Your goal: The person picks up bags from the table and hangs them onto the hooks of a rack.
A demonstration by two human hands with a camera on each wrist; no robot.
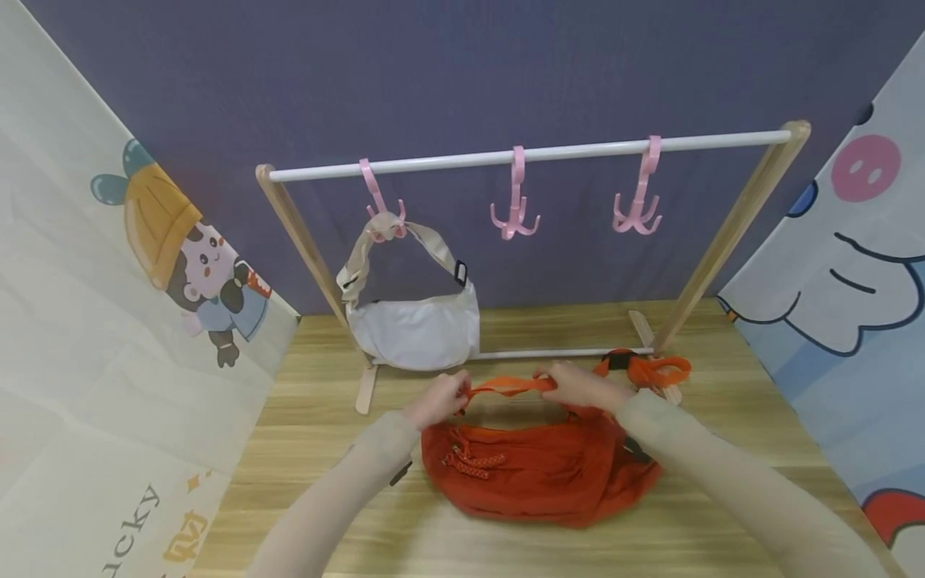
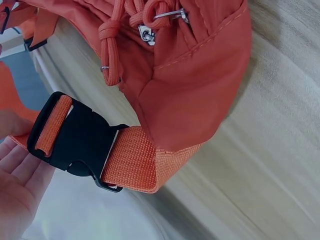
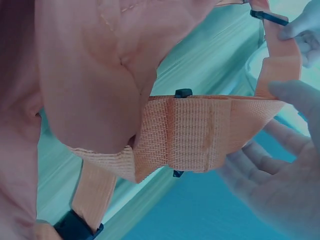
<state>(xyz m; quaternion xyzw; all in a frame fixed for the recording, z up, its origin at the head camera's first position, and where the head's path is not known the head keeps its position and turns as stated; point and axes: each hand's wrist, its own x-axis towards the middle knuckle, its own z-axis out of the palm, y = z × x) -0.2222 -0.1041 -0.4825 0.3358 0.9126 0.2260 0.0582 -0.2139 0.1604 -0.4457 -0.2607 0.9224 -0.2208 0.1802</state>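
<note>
A red-orange waist bag lies on the wooden tabletop, its front with zipper pulls facing up. My left hand pinches its orange strap at the left end, close to a black side-release buckle in the left wrist view. At the strap's other end my right hand grips it between thumb and fingers; the right wrist view shows the webbing running into that hand. Between the hands the strap is raised in a short span above the bag. A loose strap end lies to the right.
Behind the bag stands a rack with a white rail and wooden legs. Three pink hooks hang from it; a white bag hangs by its strap on the left hook. The middle hook and right hook carry nothing.
</note>
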